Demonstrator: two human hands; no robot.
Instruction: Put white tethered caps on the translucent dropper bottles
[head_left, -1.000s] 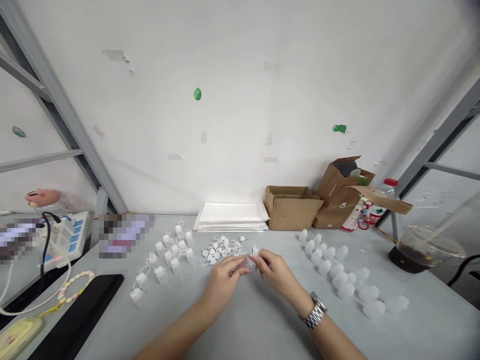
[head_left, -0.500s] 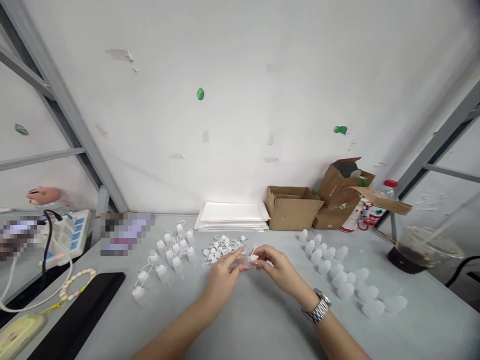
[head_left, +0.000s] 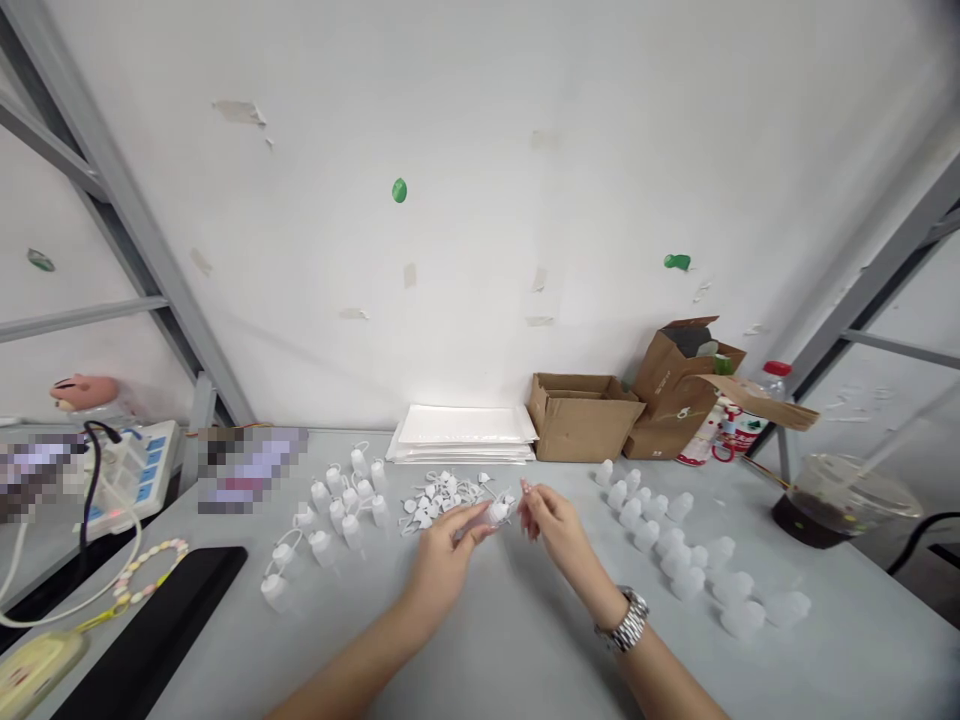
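Note:
My left hand [head_left: 452, 540] is closed on a small translucent plastic bottle [head_left: 497, 512] with a white cap, pinched between thumb and fingers. Just to its right, my right hand [head_left: 551, 520] hovers apart from the bottle, fingers loosely bent and holding nothing that I can see. Behind the left hand lies a pile of small white caps with loop straps [head_left: 442, 495]. On the left stands a group of capped bottles [head_left: 351, 528] with strap loops on top. Several uncapped translucent bottles [head_left: 675, 550] stand in slanting rows on the right.
A stack of white sheets or envelopes [head_left: 463, 435] lies against the wall, beside an open cardboard box [head_left: 585, 420] and a brown paper bag [head_left: 675, 390]. A drink cup [head_left: 832, 505] stands far right. At left are a black pad [head_left: 161, 630], a bead bracelet [head_left: 154, 570] and a power strip [head_left: 139, 480].
My right hand has come away from the bottle and moved slightly right, its fingers loosening. The bottle stays in my left hand, its white cap now uncovered.

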